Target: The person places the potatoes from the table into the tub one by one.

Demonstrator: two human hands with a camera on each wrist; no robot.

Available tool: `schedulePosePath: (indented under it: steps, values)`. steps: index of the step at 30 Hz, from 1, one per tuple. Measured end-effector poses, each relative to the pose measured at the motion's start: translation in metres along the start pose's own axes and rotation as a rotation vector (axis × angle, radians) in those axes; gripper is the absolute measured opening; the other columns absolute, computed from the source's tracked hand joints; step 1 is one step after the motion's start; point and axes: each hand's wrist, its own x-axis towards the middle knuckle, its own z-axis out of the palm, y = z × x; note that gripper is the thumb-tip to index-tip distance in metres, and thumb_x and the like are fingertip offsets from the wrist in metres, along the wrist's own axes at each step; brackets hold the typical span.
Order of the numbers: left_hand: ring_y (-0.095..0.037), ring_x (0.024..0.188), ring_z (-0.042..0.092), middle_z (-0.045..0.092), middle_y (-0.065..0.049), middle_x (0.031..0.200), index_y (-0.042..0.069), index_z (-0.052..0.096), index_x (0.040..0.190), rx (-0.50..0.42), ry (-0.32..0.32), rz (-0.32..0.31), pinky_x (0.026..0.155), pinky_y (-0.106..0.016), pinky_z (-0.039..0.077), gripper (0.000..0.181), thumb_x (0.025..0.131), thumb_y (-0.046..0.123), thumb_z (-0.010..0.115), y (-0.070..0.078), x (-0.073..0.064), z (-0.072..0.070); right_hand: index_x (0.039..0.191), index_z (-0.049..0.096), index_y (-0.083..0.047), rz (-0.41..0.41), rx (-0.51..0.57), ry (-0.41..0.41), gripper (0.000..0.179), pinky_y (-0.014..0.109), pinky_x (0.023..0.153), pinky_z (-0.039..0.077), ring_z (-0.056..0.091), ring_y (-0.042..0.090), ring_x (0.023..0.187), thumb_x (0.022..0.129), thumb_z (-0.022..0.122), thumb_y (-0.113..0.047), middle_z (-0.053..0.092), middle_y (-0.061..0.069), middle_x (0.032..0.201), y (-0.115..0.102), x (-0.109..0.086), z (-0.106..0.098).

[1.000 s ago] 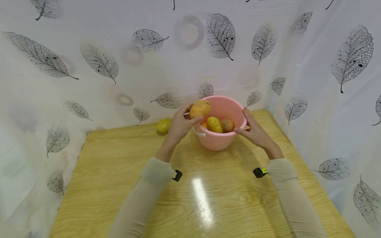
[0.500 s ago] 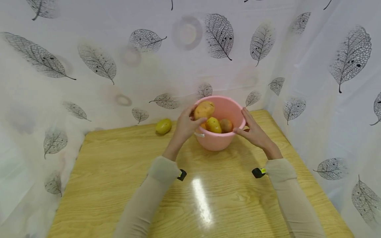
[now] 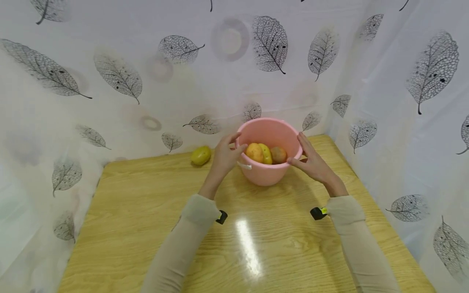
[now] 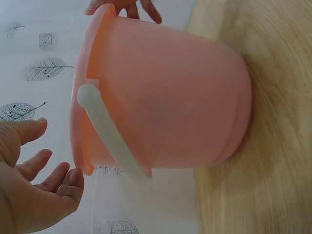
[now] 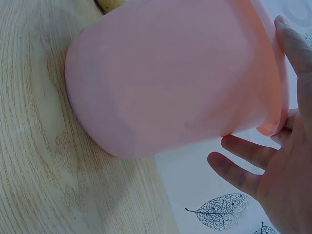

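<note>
A pink bucket point(image 3: 264, 175) with a white handle point(image 4: 111, 134) stands upright at the table's back. Inside lie a rounded yellow-orange fruit point(image 3: 254, 152), a yellow one point(image 3: 266, 154) partly behind it, and a brownish one point(image 3: 279, 155); their exact kinds are unclear. My left hand point(image 3: 224, 156) is at the bucket's left rim, fingers loosely bent and parted, with nothing held. On the opposite side, my right hand point(image 3: 314, 162) holds the rim, thumb point(image 5: 292, 41) on its near part and fingers farther round the outside. The wrist views hide the bucket's contents.
A greenish-yellow fruit point(image 3: 200, 155) lies on the wooden table point(image 3: 146, 211), left of the bucket. White leaf-print curtains point(image 3: 205, 89) hang close behind the table and along its right side.
The yellow-orange fruit has gone from my left hand down into the bucket, after that hand moved right over the rim. My right hand has stayed on the bucket.
</note>
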Motion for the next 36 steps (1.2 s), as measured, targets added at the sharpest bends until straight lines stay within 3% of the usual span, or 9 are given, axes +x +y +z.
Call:
schedulePosePath:
  steps: [7, 14, 23, 36]
  values:
    - [-0.036, 0.126, 0.058, 0.059, -0.022, 0.139, -0.003, 0.06, 0.14, -0.027, 0.066, 0.019, 0.104, -0.04, 0.052, 0.044, 0.099, 0.014, 0.07, -0.017, 0.002, -0.008, 0.167, 0.003, -0.015, 0.006, -0.004, 0.0, 0.095, 0.034, 0.099, 0.052, 0.038, 0.038, 0.146, 0.1, 0.071, -0.021, -0.007, 0.002, 0.173, 0.0, 0.0, 0.0]
    - [-0.037, 0.126, 0.058, 0.06, -0.02, 0.141, -0.002, 0.059, 0.141, -0.01, 0.096, -0.015, 0.104, -0.043, 0.051, 0.047, 0.098, 0.016, 0.07, -0.042, 0.005, -0.03, 0.167, 0.002, -0.015, 0.006, 0.001, -0.001, 0.096, 0.05, 0.103, 0.05, 0.038, 0.04, 0.146, 0.1, 0.071, -0.021, -0.007, 0.002, 0.173, 0.0, -0.002, -0.001]
    - [-0.04, 0.127, 0.057, 0.057, -0.022, 0.141, -0.005, 0.054, 0.144, 0.07, 0.126, -0.004, 0.105, -0.047, 0.05, 0.049, 0.099, 0.012, 0.069, -0.065, 0.007, -0.065, 0.167, 0.003, -0.012, -0.018, -0.004, 0.007, 0.096, 0.045, 0.101, 0.053, 0.039, 0.042, 0.144, 0.1, 0.071, -0.021, -0.007, 0.006, 0.173, 0.003, -0.002, -0.001]
    - [-0.039, 0.133, 0.05, 0.05, -0.024, 0.149, -0.003, 0.046, 0.151, 0.156, 0.096, -0.049, 0.111, -0.049, 0.044, 0.058, 0.1, 0.015, 0.067, -0.104, 0.012, -0.099, 0.167, 0.004, -0.011, -0.012, 0.004, 0.01, 0.095, 0.048, 0.101, 0.052, 0.039, 0.042, 0.144, 0.099, 0.071, -0.02, -0.006, 0.005, 0.173, 0.001, -0.002, 0.0]
